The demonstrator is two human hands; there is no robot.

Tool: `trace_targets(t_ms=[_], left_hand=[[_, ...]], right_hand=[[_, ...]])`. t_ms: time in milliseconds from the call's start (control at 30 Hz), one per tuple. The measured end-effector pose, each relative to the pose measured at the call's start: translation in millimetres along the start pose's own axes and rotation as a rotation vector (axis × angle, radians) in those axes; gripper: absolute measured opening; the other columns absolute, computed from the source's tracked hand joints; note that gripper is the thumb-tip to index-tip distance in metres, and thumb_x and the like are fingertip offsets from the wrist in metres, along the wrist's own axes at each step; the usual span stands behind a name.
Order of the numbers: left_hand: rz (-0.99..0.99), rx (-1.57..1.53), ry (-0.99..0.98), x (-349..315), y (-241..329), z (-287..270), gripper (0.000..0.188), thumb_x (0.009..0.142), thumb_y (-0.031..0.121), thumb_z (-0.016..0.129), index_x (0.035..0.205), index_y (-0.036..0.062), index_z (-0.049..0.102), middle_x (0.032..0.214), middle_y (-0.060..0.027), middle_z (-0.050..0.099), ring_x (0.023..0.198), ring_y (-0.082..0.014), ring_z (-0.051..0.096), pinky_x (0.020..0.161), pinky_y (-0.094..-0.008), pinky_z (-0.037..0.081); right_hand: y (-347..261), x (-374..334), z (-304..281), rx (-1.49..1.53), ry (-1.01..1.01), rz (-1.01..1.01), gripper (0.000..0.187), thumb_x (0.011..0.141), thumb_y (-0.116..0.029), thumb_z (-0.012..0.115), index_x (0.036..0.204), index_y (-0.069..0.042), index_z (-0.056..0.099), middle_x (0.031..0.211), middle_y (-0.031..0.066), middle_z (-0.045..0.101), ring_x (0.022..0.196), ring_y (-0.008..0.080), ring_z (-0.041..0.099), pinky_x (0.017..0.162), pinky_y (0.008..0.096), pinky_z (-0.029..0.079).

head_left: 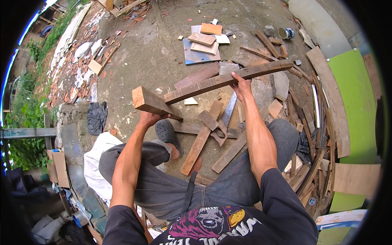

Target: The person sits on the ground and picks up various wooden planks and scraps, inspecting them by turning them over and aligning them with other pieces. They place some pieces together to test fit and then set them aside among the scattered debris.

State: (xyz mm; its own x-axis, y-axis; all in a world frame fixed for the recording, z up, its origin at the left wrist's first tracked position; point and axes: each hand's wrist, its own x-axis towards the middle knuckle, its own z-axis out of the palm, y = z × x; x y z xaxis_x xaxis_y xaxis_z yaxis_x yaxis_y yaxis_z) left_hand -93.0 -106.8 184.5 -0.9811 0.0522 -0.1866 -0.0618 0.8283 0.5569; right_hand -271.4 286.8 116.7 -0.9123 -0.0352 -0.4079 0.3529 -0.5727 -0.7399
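My left hand [151, 118] is closed round the underside of a thick, short wooden post [152, 102], its pale sawn end facing up and left. My right hand [242, 87] grips a long wooden beam [204, 86] near its middle, thumb on top. The beam slants up to the right, and its left end meets or overlaps the post's side; whether they are joined I cannot tell. Below them a handsaw [230, 111] lies among timber, its wooden handle toward me. A small wood block [208, 120] rests on a crossing plank [201, 143] beside the handle.
Flat board offcuts [203, 47] are stacked ahead on the concrete ground. An open tin can [286, 33] lies at the far right, near loose sticks. Scrap wood and a green panel [352, 102] line the right side. A low block wall [71, 134] stands at left.
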Motion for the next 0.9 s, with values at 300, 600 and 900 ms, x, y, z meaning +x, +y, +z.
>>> trace_targets(t_ms=[300, 600, 900], left_hand=[[-0.034, 0.006, -0.019, -5.7, -2.2, 3.0, 0.091, 0.061, 0.038, 0.093, 0.133, 0.0059, 0.047, 0.125, -0.0120, 0.057, 0.120, -0.0294, 0.054, 0.102, -0.0430, 0.042], [-0.002, -0.021, 0.044, -18.6, -9.3, 8.1, 0.098, 0.059, 0.039, 0.094, 0.137, 0.0065, 0.044, 0.130, -0.0120, 0.053, 0.123, -0.0289, 0.051, 0.105, -0.0427, 0.040], [0.018, -0.087, 0.095, -33.0, -10.0, 13.0, 0.099, 0.059, 0.032, 0.095, 0.139, 0.0066, 0.042, 0.136, -0.0120, 0.049, 0.126, -0.0292, 0.048, 0.108, -0.0413, 0.039]], right_hand=[[-3.0, -3.1, 5.6, -0.023, -0.006, -0.017, 0.092, 0.078, -0.004, 0.078, 0.139, -0.015, 0.010, 0.137, 0.0152, 0.041, 0.120, 0.0293, 0.052, 0.098, 0.0555, 0.047], [-6.9, -8.0, 7.6, -0.042, -0.002, 0.017, 0.091, 0.081, -0.016, 0.081, 0.139, -0.010, 0.011, 0.134, 0.0156, 0.044, 0.116, 0.0299, 0.055, 0.097, 0.0565, 0.047], [-16.5, -33.1, 15.9, -0.048, 0.059, -0.001, 0.087, 0.085, -0.025, 0.077, 0.138, -0.007, 0.011, 0.134, 0.0190, 0.044, 0.114, 0.0327, 0.056, 0.093, 0.0608, 0.047]])
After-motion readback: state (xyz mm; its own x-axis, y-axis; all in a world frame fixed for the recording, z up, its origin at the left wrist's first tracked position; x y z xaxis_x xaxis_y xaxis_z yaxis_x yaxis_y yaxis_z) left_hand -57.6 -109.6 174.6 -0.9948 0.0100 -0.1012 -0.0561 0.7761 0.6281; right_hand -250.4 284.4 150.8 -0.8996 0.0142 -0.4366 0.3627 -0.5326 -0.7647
